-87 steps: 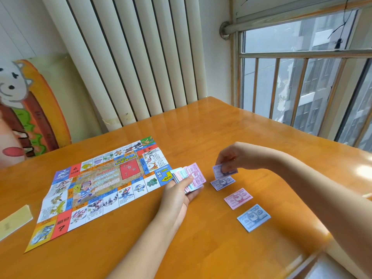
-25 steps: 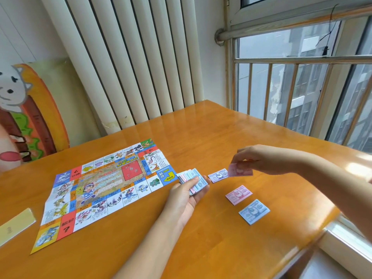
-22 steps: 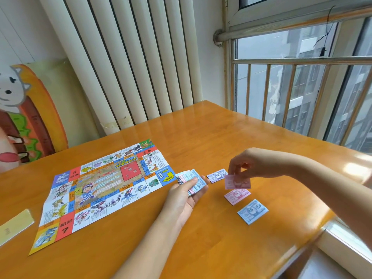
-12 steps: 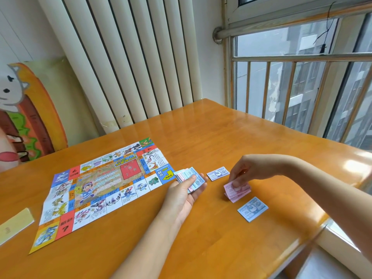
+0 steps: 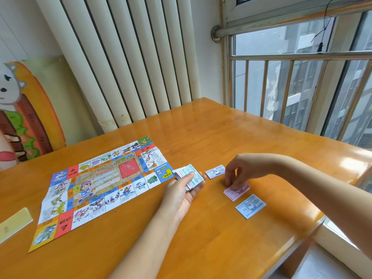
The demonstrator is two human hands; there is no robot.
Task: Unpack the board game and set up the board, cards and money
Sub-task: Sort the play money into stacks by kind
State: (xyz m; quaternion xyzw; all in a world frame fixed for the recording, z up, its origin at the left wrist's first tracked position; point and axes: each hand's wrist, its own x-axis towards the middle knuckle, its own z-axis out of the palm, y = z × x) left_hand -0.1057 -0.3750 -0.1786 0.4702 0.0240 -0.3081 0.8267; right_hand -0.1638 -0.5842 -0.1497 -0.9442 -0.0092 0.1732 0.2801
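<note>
While my left hand (image 5: 181,190) curls round a fanned stack of paper play money (image 5: 189,176) just right of the colourful printed paper game board (image 5: 104,184), my right hand (image 5: 239,172), farther right of the board, rests bent fingertips on a small pile of pink notes (image 5: 236,191). Whether they pinch it, I cannot tell. A purple note (image 5: 215,171) lies nearer the board, and a blue note (image 5: 250,206) lies farthest from it.

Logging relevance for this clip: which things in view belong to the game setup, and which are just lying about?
Job: game board, money stack in left hand, purple note, pink notes at right hand, blue note.
Bystanders: radiator, cartoon panel, window railing; pale strip unclear.
</note>
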